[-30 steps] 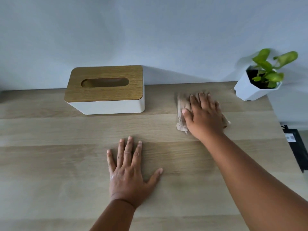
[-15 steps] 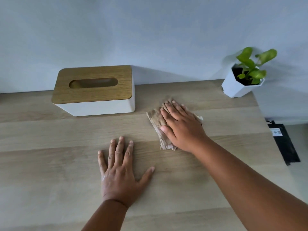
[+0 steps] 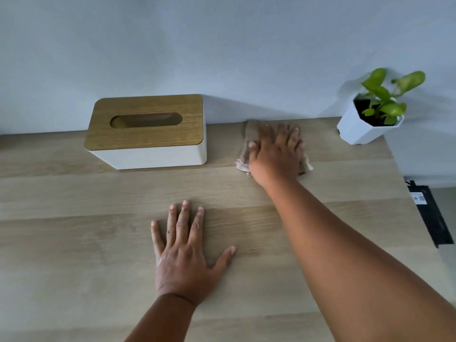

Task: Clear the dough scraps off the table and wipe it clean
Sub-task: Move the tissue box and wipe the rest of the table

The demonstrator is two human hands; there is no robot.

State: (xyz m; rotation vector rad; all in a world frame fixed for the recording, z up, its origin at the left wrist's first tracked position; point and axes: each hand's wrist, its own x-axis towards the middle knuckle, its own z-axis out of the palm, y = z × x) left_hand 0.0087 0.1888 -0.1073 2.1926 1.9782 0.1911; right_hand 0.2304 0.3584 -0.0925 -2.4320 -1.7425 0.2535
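Back to the far edge goes the right hand, flat fingers pressing the crumpled beige cloth onto the pale wooden counter, left hand resting open, palm down.

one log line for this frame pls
phase: wiping | right hand: flat on cloth, far table edge | left hand: flat on table | dough scraps: none visible | nearby: tissue box, potted plant

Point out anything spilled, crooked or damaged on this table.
Nothing stands out. The tissue box and plant pot stand upright, and the right hand presses a crumpled cloth flat on the table.
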